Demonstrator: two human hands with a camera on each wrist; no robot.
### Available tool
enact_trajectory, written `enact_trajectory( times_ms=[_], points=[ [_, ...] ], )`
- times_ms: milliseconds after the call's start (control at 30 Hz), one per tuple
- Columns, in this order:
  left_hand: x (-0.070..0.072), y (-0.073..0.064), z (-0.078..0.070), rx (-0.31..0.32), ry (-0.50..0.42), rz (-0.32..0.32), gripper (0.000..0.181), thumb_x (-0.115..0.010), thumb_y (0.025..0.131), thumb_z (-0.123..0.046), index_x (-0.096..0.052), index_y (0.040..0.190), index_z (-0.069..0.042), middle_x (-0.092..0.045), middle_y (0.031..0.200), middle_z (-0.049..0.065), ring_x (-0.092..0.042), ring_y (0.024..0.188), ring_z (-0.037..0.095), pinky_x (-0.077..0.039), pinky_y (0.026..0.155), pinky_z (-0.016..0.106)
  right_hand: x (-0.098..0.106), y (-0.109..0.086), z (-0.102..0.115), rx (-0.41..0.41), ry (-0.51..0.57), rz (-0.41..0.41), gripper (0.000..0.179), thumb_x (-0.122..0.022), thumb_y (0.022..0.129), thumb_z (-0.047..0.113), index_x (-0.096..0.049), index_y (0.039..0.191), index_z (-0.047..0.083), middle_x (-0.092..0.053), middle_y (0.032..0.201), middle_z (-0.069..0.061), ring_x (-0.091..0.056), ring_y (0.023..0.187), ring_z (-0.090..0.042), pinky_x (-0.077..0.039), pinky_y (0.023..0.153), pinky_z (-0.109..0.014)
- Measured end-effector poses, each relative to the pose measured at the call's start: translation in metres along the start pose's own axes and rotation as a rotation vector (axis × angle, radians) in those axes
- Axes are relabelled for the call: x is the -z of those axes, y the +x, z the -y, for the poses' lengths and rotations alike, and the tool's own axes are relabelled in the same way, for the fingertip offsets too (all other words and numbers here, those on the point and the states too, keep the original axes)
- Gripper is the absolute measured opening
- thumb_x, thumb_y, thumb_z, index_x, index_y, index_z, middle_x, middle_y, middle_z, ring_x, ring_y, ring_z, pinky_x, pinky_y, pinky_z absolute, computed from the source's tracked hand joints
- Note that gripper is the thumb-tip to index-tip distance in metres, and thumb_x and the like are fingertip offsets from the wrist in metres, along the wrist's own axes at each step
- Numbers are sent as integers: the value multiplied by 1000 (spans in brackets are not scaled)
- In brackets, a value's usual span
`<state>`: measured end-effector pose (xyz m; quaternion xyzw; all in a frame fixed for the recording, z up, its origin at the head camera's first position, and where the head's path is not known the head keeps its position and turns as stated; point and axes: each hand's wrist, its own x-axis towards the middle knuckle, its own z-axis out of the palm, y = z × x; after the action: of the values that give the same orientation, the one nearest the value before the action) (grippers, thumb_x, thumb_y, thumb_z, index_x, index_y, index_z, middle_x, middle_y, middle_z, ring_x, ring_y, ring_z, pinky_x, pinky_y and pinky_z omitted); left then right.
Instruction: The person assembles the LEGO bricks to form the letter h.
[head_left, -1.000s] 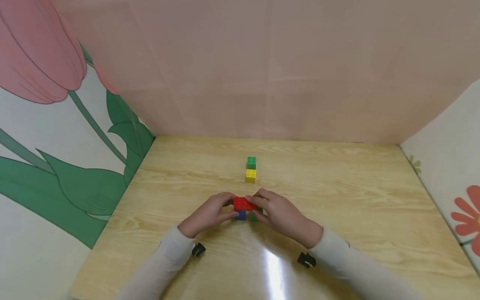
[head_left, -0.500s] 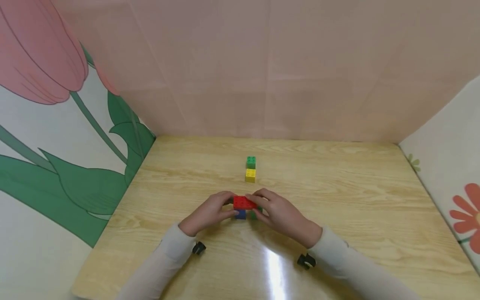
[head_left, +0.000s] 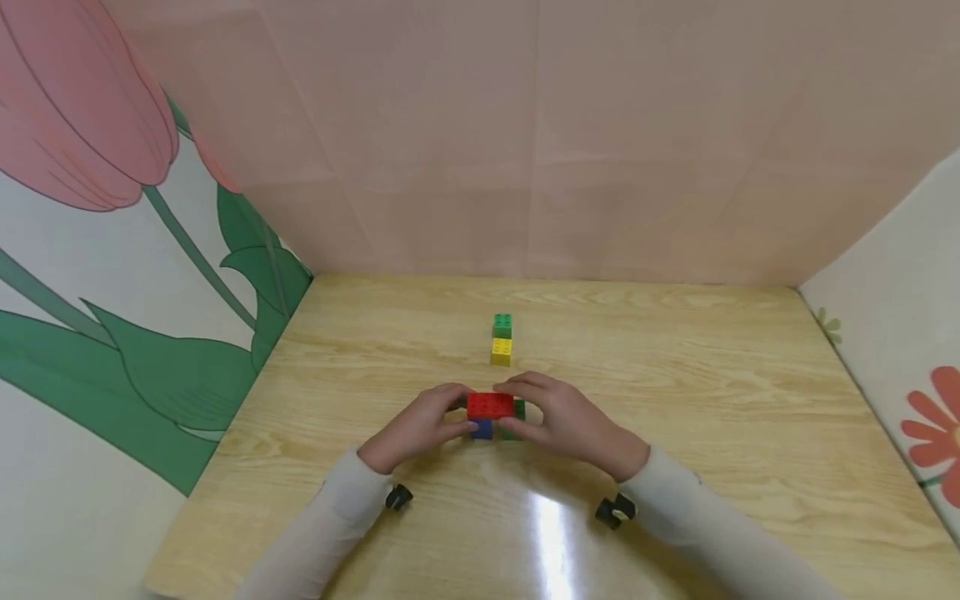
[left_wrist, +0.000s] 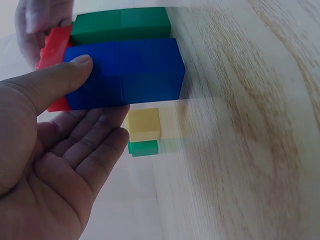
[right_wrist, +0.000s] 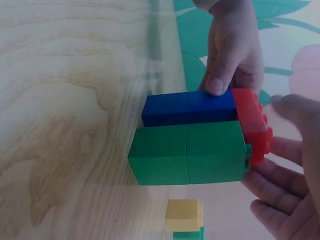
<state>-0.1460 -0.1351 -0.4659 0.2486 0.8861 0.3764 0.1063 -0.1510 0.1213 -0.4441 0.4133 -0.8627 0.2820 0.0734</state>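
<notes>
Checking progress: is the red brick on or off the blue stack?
On: both wrist views show the red brick atop the blue stack, no gap.

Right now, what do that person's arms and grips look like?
The left sleeve and right sleeve are long, plain and off-white. A small black gadget shows near the end of each. The left grip and right grip are bare hands without gloves.

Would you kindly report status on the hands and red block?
Left hand holds blue stack. Right hand beside red block, thumb off it. Red block spans blue and part of green stack. Yellow block beyond, seemingly not in the way.
</notes>
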Motion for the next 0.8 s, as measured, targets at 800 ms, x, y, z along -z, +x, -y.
enact_trajectory(
  times_ms=[800],
  points=[
    [2, 2, -3, 43, 24, 18, 35, -70, 92, -26, -60, 122, -12, -63, 119, -1, -60, 113, 15, -48, 97, 29, -3, 23, -68, -260, 152, -71, 58, -55, 96, 53, -49, 143, 21, -53, 138, -2, -49, 127, -24, -42, 103, -52]
  ],
)
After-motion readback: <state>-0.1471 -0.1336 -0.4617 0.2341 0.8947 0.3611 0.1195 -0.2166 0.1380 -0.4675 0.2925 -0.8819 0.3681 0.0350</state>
